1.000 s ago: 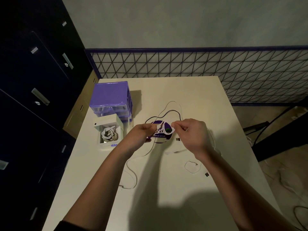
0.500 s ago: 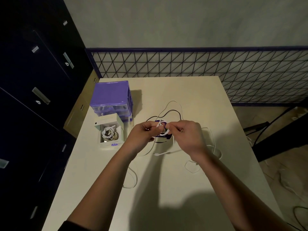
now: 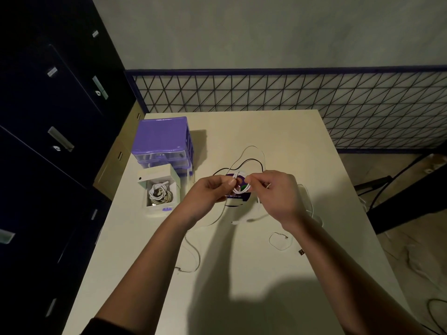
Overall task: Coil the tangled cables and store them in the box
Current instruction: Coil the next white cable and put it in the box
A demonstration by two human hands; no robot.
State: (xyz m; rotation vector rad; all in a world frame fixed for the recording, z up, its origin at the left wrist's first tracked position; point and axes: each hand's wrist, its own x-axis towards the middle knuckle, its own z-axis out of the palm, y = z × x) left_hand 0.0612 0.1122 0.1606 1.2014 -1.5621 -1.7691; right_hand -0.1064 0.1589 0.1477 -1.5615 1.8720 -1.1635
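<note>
Head view: purple card (image 3: 238, 198) reads "…as you go".

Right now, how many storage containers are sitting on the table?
2. A purple drawer unit stands at the table's far left, and an open white box with coiled cables inside sits just in front of it. The hands hide little, so more seem unlikely.
</note>
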